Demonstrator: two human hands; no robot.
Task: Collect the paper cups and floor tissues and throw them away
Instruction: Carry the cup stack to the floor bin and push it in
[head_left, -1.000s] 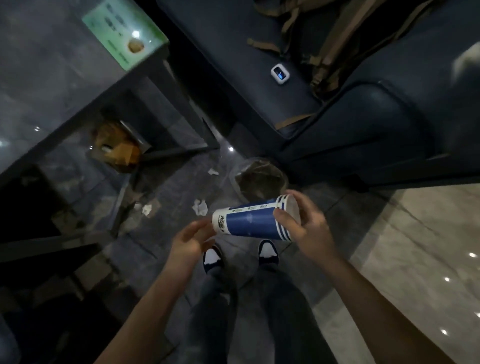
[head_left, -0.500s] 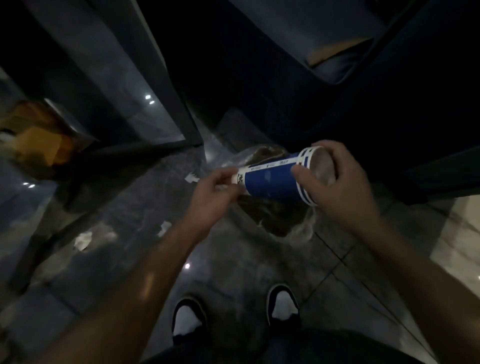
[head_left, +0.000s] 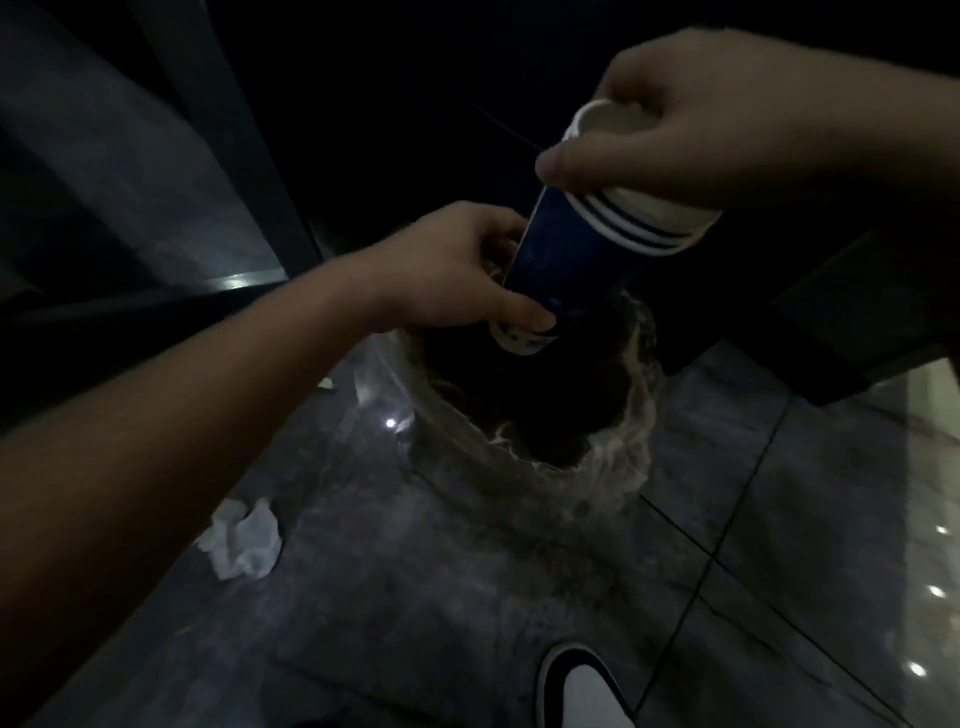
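The cups (head_left: 582, 244), a nested blue-and-white stack, are not yet thrown away: both hands hold them slanted, base down, right over the mouth of the bin (head_left: 613, 467). The right hand (head_left: 727, 119) is clamped around the rim end at the top, thumb across the white bands and fingers over the open mouth. The left hand (head_left: 457, 275) pinches the narrow base, its thumb pressed along the lower wall. The base hangs just above the bin's opening, so by the look of it the drop is the step in hand.

The bin stands on the dark tiled floor (head_left: 467, 623), lined with a clear bag bunched over its rim. Its inside is too dark to tell what it holds. Whether the top cup holds anything cannot be told either; only a pale inner wall shows.

Left to do: a crumpled tissue (head_left: 244, 540) lies on the floor to the left of the bin, well apart from it, and a smaller white scrap (head_left: 326, 384) lies farther back near the bin's left side. Both need picking up, judging by the task. A shoe (head_left: 582, 691) shows at the bottom edge.
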